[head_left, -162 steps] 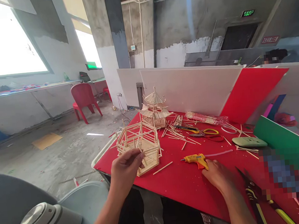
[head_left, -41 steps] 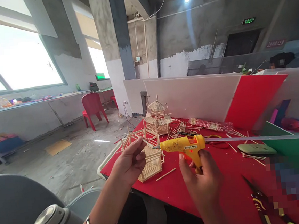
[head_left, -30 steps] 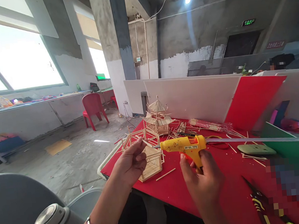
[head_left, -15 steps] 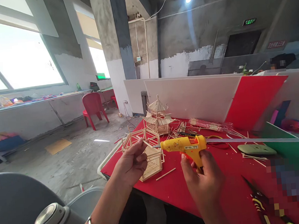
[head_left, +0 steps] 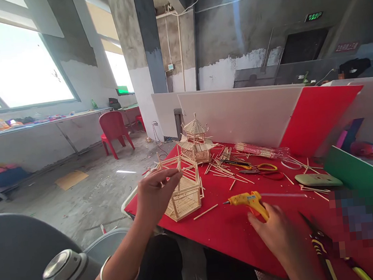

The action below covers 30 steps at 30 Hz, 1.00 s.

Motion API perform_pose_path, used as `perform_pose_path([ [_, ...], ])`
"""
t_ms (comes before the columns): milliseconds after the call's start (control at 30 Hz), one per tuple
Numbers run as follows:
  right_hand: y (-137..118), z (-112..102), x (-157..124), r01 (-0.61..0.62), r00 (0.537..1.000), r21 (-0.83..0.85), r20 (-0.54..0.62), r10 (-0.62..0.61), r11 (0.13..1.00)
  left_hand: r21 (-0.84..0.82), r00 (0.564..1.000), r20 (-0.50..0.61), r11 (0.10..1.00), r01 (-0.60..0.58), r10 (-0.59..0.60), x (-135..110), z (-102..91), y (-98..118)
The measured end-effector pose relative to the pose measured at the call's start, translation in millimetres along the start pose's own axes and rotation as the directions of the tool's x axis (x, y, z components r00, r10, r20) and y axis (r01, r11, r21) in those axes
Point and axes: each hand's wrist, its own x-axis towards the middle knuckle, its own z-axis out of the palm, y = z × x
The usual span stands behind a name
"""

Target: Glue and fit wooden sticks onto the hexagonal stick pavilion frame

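My left hand [head_left: 156, 192] is closed in a pinch over the near wooden-stick frame [head_left: 186, 196], at a thin wooden stick [head_left: 179, 161] that stands up by the fingertips; the fingers partly hide it. My right hand [head_left: 272, 224] grips a yellow hot glue gun [head_left: 247, 200] by its handle, low over the red table, nozzle to the left. A translucent glue stick [head_left: 286, 195] sticks out of its back, smeared by motion. Between the hands a loose stick [head_left: 206, 212] lies on the table. Behind the frame stands a tiered stick pavilion [head_left: 196, 139].
Loose sticks [head_left: 223, 171], scissors [head_left: 259, 168] and a bagged stick bundle [head_left: 262, 150] lie at the back of the red table [head_left: 227, 236]. A green case [head_left: 317, 180] is at the right, pliers [head_left: 321, 241] at front right. A metal flask [head_left: 67, 270] stands at lower left.
My right hand has moved right and down with the glue gun, away from my left hand. My left hand has turned palm-down and shifted slightly left over the frame.
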Motion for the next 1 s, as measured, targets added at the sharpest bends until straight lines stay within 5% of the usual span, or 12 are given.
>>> perform_pose_path([
  [100,26.2,18.5,-7.4,0.044,0.998,-0.05,0.056,-0.041,0.998,0.342,0.919,0.181,0.854,-0.392,0.35,2.6,3.1,-2.9],
  [200,16.0,9.9,-10.4,0.135,0.989,0.049,-0.067,-0.131,0.99,0.523,0.823,0.346,0.636,-0.567,0.45,4.5,7.1,-6.6],
  [267,-12.4,-3.7,-11.8,0.181,0.978,0.319,-0.154,-0.138,0.93,0.583,0.791,0.4,0.538,-0.609,0.462,4.5,9.5,-9.4],
  [333,-53.2,-14.7,-14.1,0.116,0.992,0.67,-0.047,-0.113,0.733,0.603,0.777,0.43,0.494,-0.626,0.46,3.7,11.7,-12.3],
  [467,-138.0,-16.2,-16.1,-0.245,0.961,0.928,0.271,-0.058,0.28,0.6,0.782,0.441,0.503,-0.622,0.44,2.4,13.6,-17.6],
  [600,-185.0,-7.6,-9.2,-0.414,0.905,0.91,0.411,-0.11,-0.005,0.582,0.815,0.398,0.57,-0.579,0.421,3.6,7.8,-21.1],
  [800,-198.8,-6.8,-1.2,-0.503,0.864,0.855,0.499,-0.068,-0.126,0.545,0.818,0.398,0.611,-0.574,0.415,4.0,0.9,-24.6],
  [1000,-203.3,-5.9,-0.6,-0.466,0.884,0.87,0.465,-0.044,-0.163,0.436,0.853,0.355,0.739,-0.514,0.383,1.4,-0.9,-25.4],
])
